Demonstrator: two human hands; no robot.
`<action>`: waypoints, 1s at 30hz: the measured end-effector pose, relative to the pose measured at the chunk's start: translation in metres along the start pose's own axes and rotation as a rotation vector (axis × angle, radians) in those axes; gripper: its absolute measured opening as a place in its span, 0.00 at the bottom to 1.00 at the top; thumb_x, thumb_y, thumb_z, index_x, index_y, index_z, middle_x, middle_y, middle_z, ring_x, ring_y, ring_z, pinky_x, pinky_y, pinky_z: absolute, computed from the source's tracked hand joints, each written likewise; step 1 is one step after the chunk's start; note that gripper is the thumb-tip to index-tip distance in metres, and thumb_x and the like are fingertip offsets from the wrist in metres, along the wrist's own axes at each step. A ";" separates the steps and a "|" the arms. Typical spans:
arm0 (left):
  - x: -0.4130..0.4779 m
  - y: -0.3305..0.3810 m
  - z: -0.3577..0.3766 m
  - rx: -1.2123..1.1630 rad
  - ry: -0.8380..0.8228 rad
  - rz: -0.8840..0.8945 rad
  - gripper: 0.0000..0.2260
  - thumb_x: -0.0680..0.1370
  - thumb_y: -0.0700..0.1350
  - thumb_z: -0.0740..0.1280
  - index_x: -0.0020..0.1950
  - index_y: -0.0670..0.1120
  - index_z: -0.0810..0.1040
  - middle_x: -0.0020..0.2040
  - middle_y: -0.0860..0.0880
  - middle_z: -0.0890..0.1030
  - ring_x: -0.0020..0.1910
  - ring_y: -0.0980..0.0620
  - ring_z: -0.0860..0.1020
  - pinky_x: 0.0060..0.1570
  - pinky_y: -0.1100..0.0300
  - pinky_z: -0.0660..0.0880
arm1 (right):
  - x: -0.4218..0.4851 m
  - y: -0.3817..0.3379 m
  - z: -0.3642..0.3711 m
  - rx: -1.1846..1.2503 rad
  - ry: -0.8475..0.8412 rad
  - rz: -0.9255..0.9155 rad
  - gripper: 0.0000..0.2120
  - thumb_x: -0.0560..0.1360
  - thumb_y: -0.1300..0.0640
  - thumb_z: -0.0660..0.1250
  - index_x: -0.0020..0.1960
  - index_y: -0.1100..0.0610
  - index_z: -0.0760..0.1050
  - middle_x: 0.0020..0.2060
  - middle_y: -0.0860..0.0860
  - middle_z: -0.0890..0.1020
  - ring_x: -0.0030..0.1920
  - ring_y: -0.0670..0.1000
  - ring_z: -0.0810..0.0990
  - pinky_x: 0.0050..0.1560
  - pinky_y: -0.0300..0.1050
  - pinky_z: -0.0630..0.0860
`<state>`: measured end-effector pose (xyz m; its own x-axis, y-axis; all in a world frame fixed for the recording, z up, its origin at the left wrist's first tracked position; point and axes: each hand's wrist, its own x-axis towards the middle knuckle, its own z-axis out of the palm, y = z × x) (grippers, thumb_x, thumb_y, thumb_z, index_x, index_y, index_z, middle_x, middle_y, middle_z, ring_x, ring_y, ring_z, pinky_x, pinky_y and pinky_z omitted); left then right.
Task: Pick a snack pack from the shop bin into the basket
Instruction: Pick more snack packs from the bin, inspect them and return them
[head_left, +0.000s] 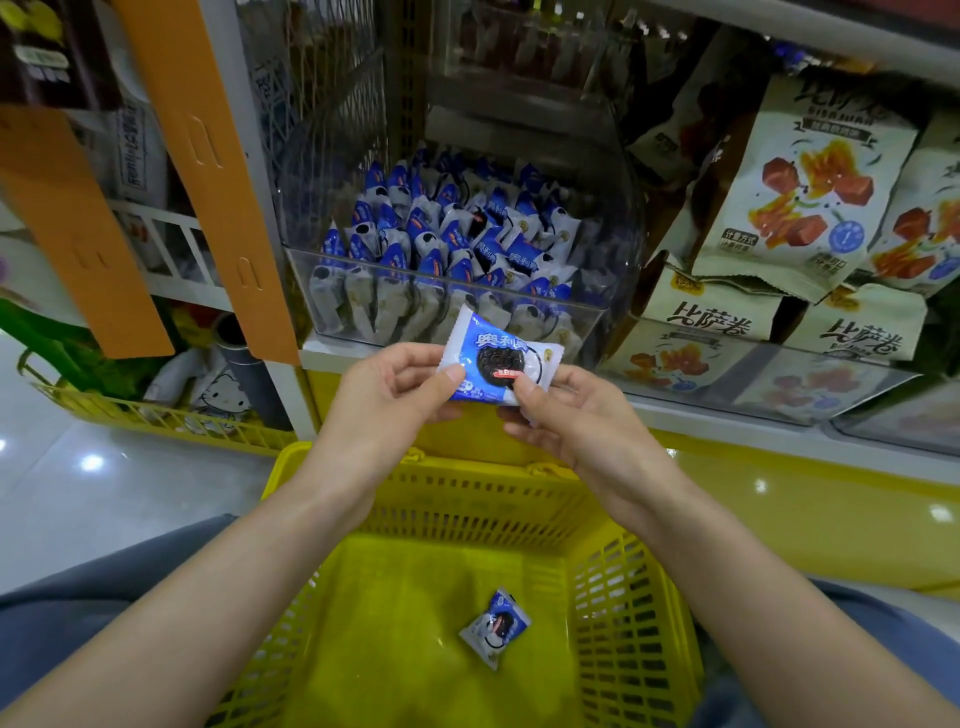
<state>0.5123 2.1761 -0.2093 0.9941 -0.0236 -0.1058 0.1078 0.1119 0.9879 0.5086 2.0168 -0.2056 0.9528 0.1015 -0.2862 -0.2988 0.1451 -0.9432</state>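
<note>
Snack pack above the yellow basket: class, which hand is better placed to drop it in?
Right, marginally. Both hands pinch the snack pack over the far rim of the basket, but the right hand has the fuller grip, thumb further onto the pack's face, while the left hand pinches only a corner.

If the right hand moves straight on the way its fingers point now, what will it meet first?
Probably the left hand, which pinches the same snack pack the right hand holds; the clear bin lies further behind, though depth is unclear.
</note>
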 end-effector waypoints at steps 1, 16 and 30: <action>0.000 0.000 0.000 -0.011 -0.004 -0.006 0.04 0.76 0.38 0.65 0.48 0.45 0.78 0.43 0.48 0.84 0.38 0.58 0.81 0.40 0.68 0.78 | 0.000 0.000 0.001 0.027 -0.007 0.023 0.13 0.74 0.61 0.66 0.58 0.62 0.71 0.45 0.55 0.83 0.40 0.45 0.82 0.43 0.38 0.80; -0.002 0.001 0.001 0.121 -0.116 -0.071 0.06 0.76 0.40 0.65 0.41 0.40 0.80 0.34 0.47 0.82 0.31 0.56 0.79 0.33 0.67 0.77 | -0.003 0.006 0.008 -0.553 0.057 -0.484 0.08 0.74 0.60 0.68 0.40 0.48 0.77 0.35 0.45 0.82 0.39 0.44 0.81 0.40 0.42 0.78; -0.006 -0.006 0.004 0.104 -0.275 -0.248 0.06 0.73 0.41 0.69 0.49 0.42 0.79 0.41 0.46 0.84 0.36 0.54 0.81 0.40 0.62 0.80 | 0.007 0.002 0.000 -0.053 0.355 -0.125 0.06 0.79 0.57 0.60 0.45 0.58 0.73 0.43 0.58 0.82 0.37 0.48 0.81 0.34 0.38 0.79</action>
<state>0.5053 2.1711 -0.2140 0.8962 -0.3049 -0.3223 0.3287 -0.0317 0.9439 0.5149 2.0178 -0.2094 0.9438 -0.2626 -0.2007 -0.1851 0.0829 -0.9792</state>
